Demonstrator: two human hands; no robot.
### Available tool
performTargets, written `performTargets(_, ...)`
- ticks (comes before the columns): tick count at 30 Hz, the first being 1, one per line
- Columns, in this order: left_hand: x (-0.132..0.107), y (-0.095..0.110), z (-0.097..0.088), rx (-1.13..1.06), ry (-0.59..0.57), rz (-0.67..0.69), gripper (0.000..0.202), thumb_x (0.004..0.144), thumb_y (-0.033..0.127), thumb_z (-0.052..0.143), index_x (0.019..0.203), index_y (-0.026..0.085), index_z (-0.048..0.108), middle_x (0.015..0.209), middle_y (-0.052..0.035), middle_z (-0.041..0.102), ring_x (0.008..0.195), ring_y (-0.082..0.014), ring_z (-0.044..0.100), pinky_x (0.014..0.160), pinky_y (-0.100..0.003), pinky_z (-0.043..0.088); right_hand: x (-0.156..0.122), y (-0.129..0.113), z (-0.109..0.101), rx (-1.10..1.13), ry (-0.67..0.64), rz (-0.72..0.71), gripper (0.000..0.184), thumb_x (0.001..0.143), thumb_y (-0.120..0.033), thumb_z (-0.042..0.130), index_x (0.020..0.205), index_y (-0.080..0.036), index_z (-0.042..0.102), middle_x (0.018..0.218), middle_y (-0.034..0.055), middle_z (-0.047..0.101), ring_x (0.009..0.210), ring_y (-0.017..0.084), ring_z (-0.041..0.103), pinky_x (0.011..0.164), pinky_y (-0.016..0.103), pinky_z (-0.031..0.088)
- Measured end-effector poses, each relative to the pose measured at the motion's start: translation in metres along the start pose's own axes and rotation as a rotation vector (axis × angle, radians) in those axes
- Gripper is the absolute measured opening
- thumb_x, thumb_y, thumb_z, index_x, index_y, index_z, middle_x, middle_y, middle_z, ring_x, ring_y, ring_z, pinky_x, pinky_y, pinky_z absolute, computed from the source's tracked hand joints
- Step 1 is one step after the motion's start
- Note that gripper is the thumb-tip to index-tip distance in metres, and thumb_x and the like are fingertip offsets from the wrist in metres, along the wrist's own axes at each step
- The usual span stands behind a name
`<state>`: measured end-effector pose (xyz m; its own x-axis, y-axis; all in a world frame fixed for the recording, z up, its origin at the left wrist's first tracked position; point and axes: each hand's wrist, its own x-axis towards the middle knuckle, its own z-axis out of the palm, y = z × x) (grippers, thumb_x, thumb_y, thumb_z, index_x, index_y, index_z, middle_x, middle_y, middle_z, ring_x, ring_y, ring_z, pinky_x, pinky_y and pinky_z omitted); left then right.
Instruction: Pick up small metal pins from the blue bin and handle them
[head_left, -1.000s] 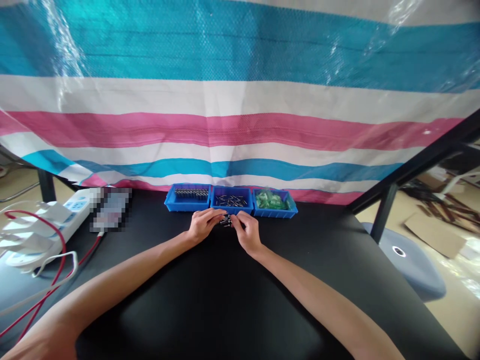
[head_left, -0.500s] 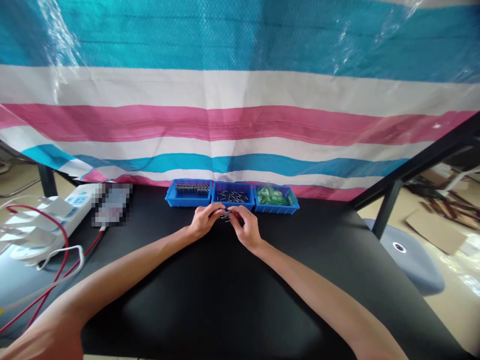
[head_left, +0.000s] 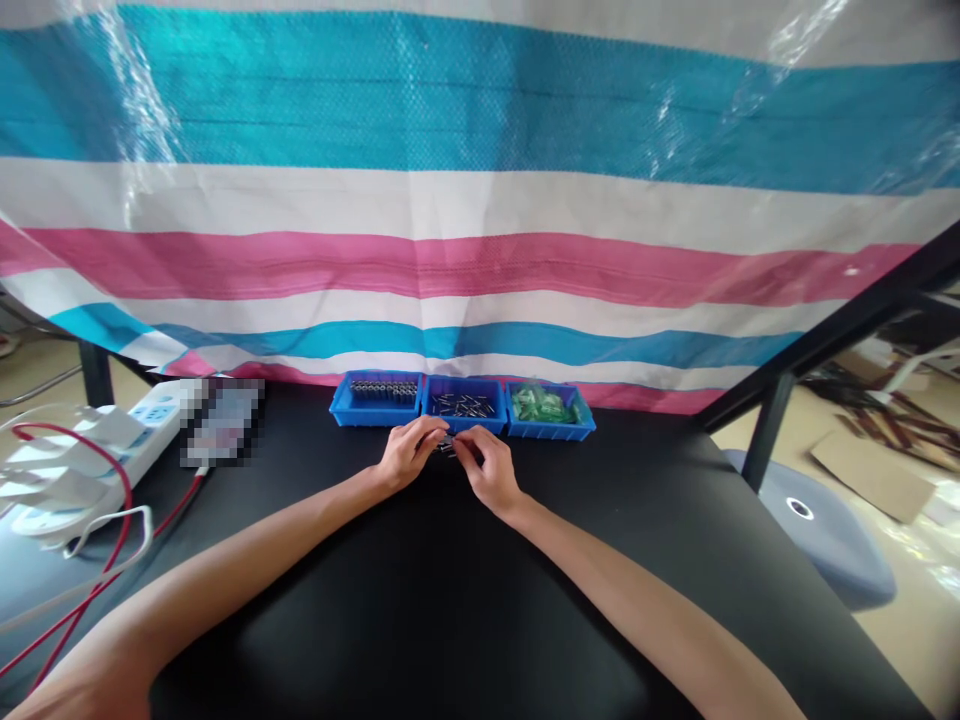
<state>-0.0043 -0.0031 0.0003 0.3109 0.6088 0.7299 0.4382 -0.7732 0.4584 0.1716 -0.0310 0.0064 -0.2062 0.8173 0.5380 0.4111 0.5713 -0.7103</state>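
My left hand and my right hand meet on the black table, just in front of the middle blue tray. Both hands are closed in a pinch around small dark metal parts held between the fingertips. The middle tray holds several loose thin metal pins. The left blue tray holds a row of dark small parts. The right blue tray holds green pieces.
A striped blue, white and pink tarp hangs right behind the trays. A white power strip with red and white cables lies at the left. A black frame post and a grey stool stand at the right.
The hands stay together by the middle tray, with the fingers shifting slightly around the small parts. The view has tilted a little.
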Motion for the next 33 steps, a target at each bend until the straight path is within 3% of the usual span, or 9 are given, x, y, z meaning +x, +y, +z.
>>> performTargets(6, 0.0015, 0.002, -0.0001, -0.059, 0.04, -0.006, 0.015, 0.09, 0.017, 0.051, 0.103, 0.018, 0.057, 0.096, -0.0081, 0.063, 0.087, -0.0151, 0.062, 0.072, -0.025, 0.052, -0.0001, 0.0009, -0.001, 0.058, 0.064, 0.082, 0.016, 0.091, -0.027, 0.049, 0.084, -0.018, 0.06, 0.076, 0.0032, 0.06, 0.065, 0.014, 0.055, 0.062, 0.025, 0.045)
performTargets(12, 0.0007, 0.0011, 0.0018, -0.083, 0.079, -0.024, 0.014, 0.088, 0.018, 0.054, 0.101, 0.018, 0.058, 0.099, -0.009, 0.063, 0.081, -0.0141, 0.063, 0.063, -0.022, 0.051, -0.0007, 0.0002, -0.0012, 0.072, 0.069, 0.084, 0.016, 0.091, -0.027, 0.05, 0.083, -0.018, 0.06, 0.075, 0.0026, 0.06, 0.064, 0.014, 0.055, 0.062, 0.025, 0.045)
performTargets(33, -0.0002, -0.0001, 0.003, -0.071, 0.128, -0.038, 0.013, 0.086, 0.016, 0.057, 0.099, 0.018, 0.058, 0.093, -0.0067, 0.065, 0.081, -0.0137, 0.064, 0.062, -0.021, 0.052, -0.0002, -0.0014, -0.0016, 0.053, 0.076, 0.055, 0.015, 0.091, -0.027, 0.05, 0.082, -0.019, 0.06, 0.074, 0.0028, 0.06, 0.065, 0.014, 0.055, 0.063, 0.026, 0.045)
